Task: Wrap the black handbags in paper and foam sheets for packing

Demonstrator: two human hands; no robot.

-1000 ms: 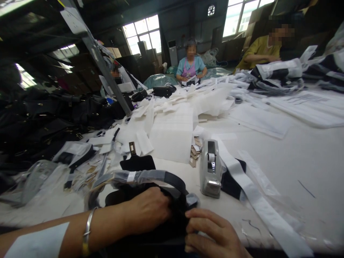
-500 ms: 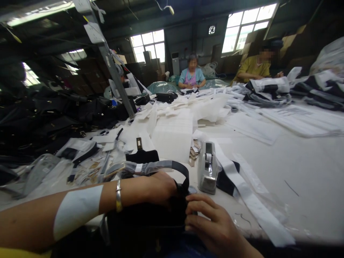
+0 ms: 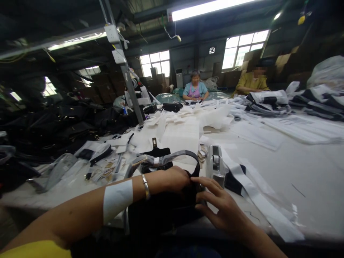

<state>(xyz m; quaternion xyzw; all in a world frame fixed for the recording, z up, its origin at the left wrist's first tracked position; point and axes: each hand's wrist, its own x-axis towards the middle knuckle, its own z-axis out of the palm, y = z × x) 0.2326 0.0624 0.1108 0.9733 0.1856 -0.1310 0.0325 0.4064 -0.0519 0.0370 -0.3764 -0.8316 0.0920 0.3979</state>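
**Black bag (image 3: 158,211) at the table's (image 3: 279,172) near edge**

Left hand (image 3: 176,179) is down at the opening, fingers out of sight, so I can't tell if it's gripping anything. Right hand (image 3: 215,197) has fingers loosely bent against the bag's side, probably steadying it (can't see whether it's pinching). The handle (image 3: 196,158) is part-covered in clear wrap (image 3: 166,158), guessing against scratches. The bag's bottom is lost in shadow: table or lap, no clue.

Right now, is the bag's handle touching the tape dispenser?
Apart. The head view shows cardboard bits and a strip of white table between the right curve of the handle and the tape dispenser.
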